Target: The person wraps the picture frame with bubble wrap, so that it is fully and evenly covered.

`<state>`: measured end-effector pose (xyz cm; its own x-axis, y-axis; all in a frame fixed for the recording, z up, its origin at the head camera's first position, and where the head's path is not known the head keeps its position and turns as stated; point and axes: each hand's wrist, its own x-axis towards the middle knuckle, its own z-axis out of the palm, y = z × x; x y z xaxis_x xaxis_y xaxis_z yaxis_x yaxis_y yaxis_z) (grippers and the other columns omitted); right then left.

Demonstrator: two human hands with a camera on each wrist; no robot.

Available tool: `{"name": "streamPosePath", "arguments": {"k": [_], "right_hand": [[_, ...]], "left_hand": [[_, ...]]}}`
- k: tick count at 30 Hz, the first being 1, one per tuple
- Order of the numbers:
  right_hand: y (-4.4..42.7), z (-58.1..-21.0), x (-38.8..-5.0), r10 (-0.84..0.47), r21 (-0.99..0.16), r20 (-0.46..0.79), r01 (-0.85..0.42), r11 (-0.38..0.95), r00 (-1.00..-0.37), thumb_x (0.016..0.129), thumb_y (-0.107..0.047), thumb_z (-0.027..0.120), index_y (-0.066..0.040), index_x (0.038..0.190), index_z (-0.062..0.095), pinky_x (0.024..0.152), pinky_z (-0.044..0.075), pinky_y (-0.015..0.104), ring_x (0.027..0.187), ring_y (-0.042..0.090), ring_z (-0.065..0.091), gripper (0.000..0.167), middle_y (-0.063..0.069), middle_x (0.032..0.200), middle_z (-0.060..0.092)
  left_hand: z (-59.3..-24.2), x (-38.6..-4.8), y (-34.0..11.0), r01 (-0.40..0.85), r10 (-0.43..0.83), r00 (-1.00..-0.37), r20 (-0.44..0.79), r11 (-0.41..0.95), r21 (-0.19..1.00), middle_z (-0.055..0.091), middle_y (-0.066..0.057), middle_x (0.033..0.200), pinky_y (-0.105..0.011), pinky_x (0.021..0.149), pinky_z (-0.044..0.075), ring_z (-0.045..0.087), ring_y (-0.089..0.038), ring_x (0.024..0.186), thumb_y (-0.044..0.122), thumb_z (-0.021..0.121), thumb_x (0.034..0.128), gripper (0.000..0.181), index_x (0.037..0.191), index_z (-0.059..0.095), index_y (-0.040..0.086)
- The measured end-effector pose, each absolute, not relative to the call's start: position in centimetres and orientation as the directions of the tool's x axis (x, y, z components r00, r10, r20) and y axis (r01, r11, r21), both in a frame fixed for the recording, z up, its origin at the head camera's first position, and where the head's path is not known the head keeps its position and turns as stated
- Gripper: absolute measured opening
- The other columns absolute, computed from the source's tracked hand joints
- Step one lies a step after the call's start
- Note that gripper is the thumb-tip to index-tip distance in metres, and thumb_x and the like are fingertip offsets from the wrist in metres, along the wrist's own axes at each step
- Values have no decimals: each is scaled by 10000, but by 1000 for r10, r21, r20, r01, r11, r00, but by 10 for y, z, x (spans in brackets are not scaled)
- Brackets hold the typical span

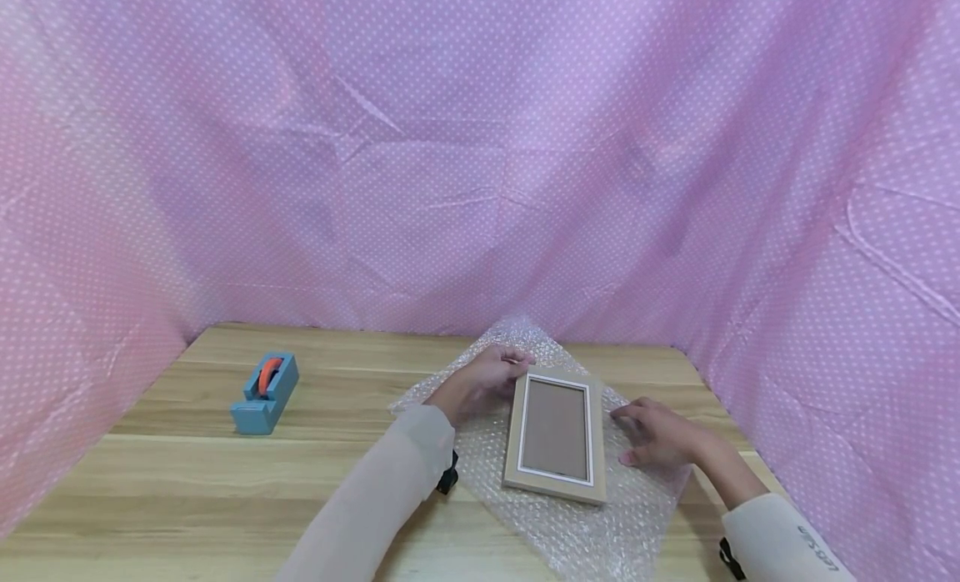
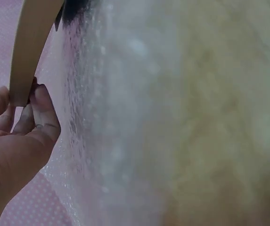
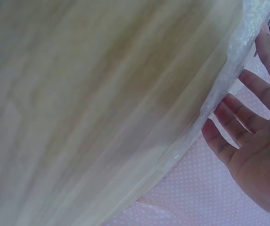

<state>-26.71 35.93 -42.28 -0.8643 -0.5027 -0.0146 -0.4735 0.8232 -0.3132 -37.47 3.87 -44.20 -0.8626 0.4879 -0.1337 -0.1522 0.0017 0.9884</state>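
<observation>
A light wood picture frame [image 1: 512,457] with a white inner border lies face up, a little turned, on a sheet of bubble wrap [image 1: 592,540]. At its far left corner the left hand [image 1: 483,378] pinches the edge; in the left wrist view the thumb and fingers of the left hand [image 2: 21,127] hold the corner of the frame [image 2: 28,52]. To the right of the picture frame, the right hand [image 1: 663,434] rests on the bubble wrap with its fingers spread. The right wrist view has the right hand [image 3: 252,117] with fingertips at the bubble wrap's [image 3: 219,84] edge.
A blue tape dispenser [image 1: 279,390] with an orange roll [image 1: 268,375] stands at the left on the wooden table [image 1: 172,490]. Pink dotted cloth [image 1: 450,148] hangs behind the table and at both sides.
</observation>
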Motion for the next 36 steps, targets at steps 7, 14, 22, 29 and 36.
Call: {"name": "streamPosePath", "arguments": {"k": [7,14,22,29,36], "right_hand": [[360,-423,-267,-514,-312,-7,-487,816,-857,778,-367,883,15,1341,599,986,457,662,1141,464,569,738,223,1218,585],[361,-424,-268,-518,-318,-14,-487,813,-855,785,-379,877,6,1348,598,994,451,666,1163,473,553,737,223,1241,577],[362,-423,-267,-512,-316,-24,-479,819,-859,783,-397,876,-14,1357,598,987,453,673,1178,481,541,744,228,1263,572],[361,-423,-266,-511,-323,-36,-474,819,-859,794,-409,866,-17,1369,592,987,450,677,1191,487,531,747,237,1275,566],[363,-423,-267,-507,-319,-35,-471,822,-861,793,-414,866,-22,1370,591,974,461,669,1180,475,541,750,219,1264,572]], "left_hand": [[-442,-374,31,-113,552,-814,-180,153,982,691,-68,1022,-330,776,581,672,-178,863,-12,640,956,410,1361,597,35],[-445,-373,27,-88,606,-778,-165,154,984,647,-130,1061,-337,743,594,659,-219,845,-126,672,879,544,1390,549,16],[-450,-373,26,6,546,-834,-81,156,988,681,-167,1101,-312,818,599,675,-201,884,-132,725,822,534,1330,572,-65],[-453,-372,28,22,455,-886,-86,227,974,694,-145,1101,-312,856,593,682,-217,951,-86,784,807,513,1295,633,-39],[-451,-370,28,153,427,-904,-14,355,922,721,-121,1081,-337,972,539,669,-227,1015,2,846,791,469,1226,678,-48]]}}
